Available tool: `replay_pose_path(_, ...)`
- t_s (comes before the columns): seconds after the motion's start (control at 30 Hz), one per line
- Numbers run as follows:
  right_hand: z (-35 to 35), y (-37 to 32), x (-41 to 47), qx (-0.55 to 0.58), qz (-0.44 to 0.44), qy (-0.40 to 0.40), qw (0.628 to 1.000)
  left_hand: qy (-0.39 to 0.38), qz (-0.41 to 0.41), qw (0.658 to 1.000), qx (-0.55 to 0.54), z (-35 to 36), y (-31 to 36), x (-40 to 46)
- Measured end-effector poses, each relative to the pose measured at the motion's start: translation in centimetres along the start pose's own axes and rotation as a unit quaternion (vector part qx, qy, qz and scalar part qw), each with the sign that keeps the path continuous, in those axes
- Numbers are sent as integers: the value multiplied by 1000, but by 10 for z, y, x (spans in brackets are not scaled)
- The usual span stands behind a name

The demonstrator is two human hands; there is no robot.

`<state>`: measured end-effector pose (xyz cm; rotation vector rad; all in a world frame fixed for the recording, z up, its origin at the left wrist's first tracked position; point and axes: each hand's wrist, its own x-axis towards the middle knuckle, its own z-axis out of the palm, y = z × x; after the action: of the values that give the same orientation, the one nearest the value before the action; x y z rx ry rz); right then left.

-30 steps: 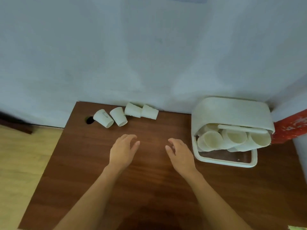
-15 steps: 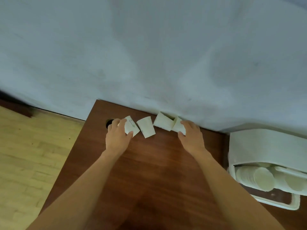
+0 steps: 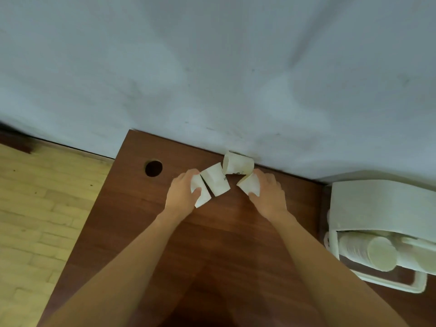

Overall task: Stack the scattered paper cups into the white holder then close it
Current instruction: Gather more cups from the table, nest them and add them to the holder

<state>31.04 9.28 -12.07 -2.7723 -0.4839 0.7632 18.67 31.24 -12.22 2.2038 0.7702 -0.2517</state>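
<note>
Cups: four small white paper ones lie on their sides at the counter's [image 3: 141, 208] far edge. Left hand [image 3: 180, 197] curls round the leftmost cup [image 3: 200, 193]; right hand [image 3: 269, 194] grips the rightmost cup [image 3: 250, 184]. Between the hands lies a third cup [image 3: 215, 182], and past the right hand's fingertips a fourth cup [image 3: 238, 165] sits by the wall. White holder [image 3: 377, 208], lid up and stacks inside, is well right of the right hand. Best approach: grip lightly, don't crush the thin walls, nest mouth over base before carrying.
</note>
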Motion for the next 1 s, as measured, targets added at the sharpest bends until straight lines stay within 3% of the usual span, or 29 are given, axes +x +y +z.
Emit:
replay_pose_path(0.13, 9, 4, -33, 18, 8, -23, 1000, -53, -12, 999, 5, 14, 10, -26)
replay_pose_path(0.3, 26, 21, -84, 50, 41, -12, 998, -44, -46, 998, 1, 25, 17, -66)
replay_pose_path(0.4, 31, 34, -115, 88, 54, 54, 993, -16, -58, 998, -9, 27, 25, -93)
replay_pose_path(0.53, 26, 51, -160, 145, 69, 134, 978, 36, -14, 999, -11, 26, 44, -130)
replay_pose_path(0.7, 3, 83, -220, 252, 111, 254, 927, 54, 54, 996, -49, 39, 92, -173)
replay_pose_path(0.83, -23, 128, -259, 272, 130, 326, 896, 49, 88, 991, -84, 59, 135, -199)
replay_pose_path(1.0, -63, 183, -276, 240, 102, 370, 892, 42, 132, 985, -99, 88, 184, -222)
